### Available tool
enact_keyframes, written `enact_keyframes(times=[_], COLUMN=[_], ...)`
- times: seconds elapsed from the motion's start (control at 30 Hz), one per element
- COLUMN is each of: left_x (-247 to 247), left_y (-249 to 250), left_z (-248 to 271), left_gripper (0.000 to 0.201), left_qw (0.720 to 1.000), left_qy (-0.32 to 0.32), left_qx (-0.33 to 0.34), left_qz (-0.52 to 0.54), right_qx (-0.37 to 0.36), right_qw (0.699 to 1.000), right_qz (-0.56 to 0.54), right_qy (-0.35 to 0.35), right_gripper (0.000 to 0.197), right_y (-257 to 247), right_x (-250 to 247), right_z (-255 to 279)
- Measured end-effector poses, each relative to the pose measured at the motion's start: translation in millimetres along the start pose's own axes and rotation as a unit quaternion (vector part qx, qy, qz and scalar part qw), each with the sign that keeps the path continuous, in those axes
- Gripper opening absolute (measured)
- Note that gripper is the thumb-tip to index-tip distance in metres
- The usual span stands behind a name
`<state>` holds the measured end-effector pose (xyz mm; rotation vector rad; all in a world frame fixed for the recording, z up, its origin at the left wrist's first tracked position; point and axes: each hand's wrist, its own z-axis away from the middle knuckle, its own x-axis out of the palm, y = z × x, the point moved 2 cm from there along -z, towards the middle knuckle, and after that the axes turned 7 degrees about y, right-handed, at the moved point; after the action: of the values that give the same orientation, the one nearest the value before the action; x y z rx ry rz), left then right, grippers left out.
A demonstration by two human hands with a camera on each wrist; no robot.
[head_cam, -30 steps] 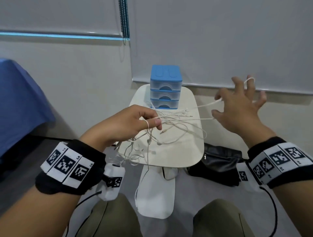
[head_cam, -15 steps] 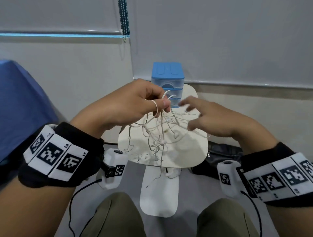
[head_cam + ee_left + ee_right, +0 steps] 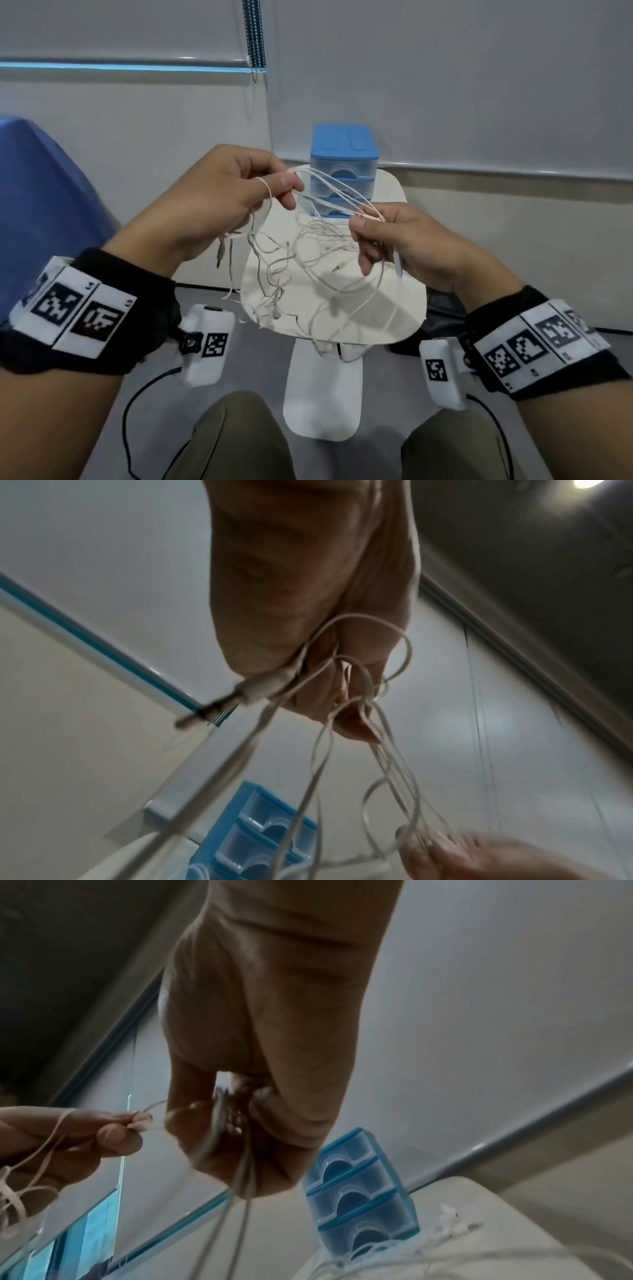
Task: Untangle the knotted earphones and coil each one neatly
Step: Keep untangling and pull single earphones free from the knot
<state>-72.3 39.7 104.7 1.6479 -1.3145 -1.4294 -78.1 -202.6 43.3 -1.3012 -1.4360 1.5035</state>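
Pinching several white cords between thumb and forefinger: left hand (image 3: 219, 202), raised at 10 o'clock from the middle of the surface (image 3: 394, 308), one strand looped round the forefinger. Trailing below that hand, a jack plug (image 3: 219, 710), blurred in the left wrist view. Gripping the other ends of the same strands: right hand (image 3: 404, 243), at 2 o'clock from the surface's middle, thumb and forefinger closed on a small bundle, remaining fingers curled loosely beneath. Stretched between both hands, a few taut strands; hanging below them, the knotted earphones (image 3: 308, 260), a loose tangle drooping onto the white surface, with earbuds and another plug among the loops. Spilling over the near edge toward 6 o'clock, a few ends. Standing at 12 o'clock on the surface, behind the hands: a small blue drawer unit (image 3: 344, 171) with three clear drawers. Possibly more than two sets in the tangle, though hard to count. Visible at 6 o'clock, below the surface, two knees in olive trousers. Draped at 9 o'clock, a blue cloth (image 3: 41, 205).
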Motion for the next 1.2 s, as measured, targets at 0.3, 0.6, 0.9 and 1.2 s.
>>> enact_keyframes(times=[0.3,0.6,0.9,1.2], left_x=[-11,36,43,69], left_y=[-39,-64,-92,-115], left_z=[-33,-61,-78,-86], left_gripper=[0.018,0.017,0.019,0.014], left_qw=[0.987,0.977,0.974,0.964], left_qy=[0.075,-0.024,-0.045,-0.071], left_qx=[-0.106,-0.185,-0.219,-0.239], left_qz=[0.094,0.104,0.042,-0.092], right_qx=[0.112,0.212,0.223,0.222], right_qw=[0.956,0.95,0.939,0.845], right_qz=[0.27,-0.08,0.147,0.486], right_qy=[-0.001,0.213,0.215,0.003], right_gripper=[0.014,0.017,0.055,0.061], right_y=[-16,13,56,94], right_x=[-51,-61,-45,-13], right_z=[-29,-59,-70,-72])
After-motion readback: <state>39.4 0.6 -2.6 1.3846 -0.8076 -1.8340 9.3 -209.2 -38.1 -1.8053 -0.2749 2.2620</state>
